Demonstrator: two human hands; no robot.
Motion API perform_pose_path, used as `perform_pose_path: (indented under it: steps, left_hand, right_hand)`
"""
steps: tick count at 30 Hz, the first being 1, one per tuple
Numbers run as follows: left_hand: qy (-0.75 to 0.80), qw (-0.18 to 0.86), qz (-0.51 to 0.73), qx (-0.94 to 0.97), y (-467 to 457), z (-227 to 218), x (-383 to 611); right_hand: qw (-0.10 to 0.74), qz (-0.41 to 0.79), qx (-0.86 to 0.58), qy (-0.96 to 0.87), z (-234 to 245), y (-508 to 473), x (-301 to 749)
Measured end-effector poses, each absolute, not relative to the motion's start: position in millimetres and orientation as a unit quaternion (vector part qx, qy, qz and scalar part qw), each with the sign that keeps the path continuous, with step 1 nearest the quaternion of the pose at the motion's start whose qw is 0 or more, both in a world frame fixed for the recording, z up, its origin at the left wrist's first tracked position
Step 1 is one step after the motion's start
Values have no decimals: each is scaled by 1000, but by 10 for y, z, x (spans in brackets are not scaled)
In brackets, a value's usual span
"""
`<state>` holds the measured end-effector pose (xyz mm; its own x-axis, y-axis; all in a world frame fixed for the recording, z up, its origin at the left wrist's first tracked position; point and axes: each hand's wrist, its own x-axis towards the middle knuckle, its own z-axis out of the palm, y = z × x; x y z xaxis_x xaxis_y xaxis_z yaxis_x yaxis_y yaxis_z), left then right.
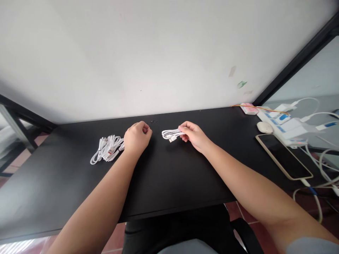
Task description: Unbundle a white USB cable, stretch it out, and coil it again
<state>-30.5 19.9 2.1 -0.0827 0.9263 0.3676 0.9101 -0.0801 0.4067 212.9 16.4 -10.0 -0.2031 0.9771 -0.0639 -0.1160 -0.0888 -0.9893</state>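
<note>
A folded white USB cable (pixel 171 134) is pinched between the thumb and fingers of my right hand (pixel 194 135), above the middle of the black desk (pixel 169 176). Its metal USB plug points down and to the left. To the left, my left hand (pixel 137 137) is closed with the fingers curled in; whatever it may hold is hidden. Beside that hand lies a pile of bundled white cables (pixel 108 148), partly covered by it. Small dark bits (pixel 153 121) lie on the desk just beyond my left hand, too small to name.
At the right, a phone (pixel 284 156) lies plugged into a cable, near a white mouse-shaped object (pixel 265 127). A white power strip (pixel 275 123) carries several chargers and tangled cords. A pink-and-white box (pixel 249 108) sits by the wall (pixel 159 70). Black frame posts stand at both sides.
</note>
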Motion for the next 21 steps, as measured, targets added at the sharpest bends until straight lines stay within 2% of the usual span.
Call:
perform_pose_path:
  steps: [4, 13, 21]
  left_hand:
    - [711, 60, 276, 644, 249, -1, -307]
    - [729, 60, 249, 634, 285, -27, -363]
    - [669, 70, 288, 681, 184, 28, -261]
  right_hand:
    - [447, 582, -441, -518, -128, 160, 2123]
    - [418, 542, -478, -550, -116, 165, 2102]
    - [440, 529, -479, -546, -146, 183, 2106]
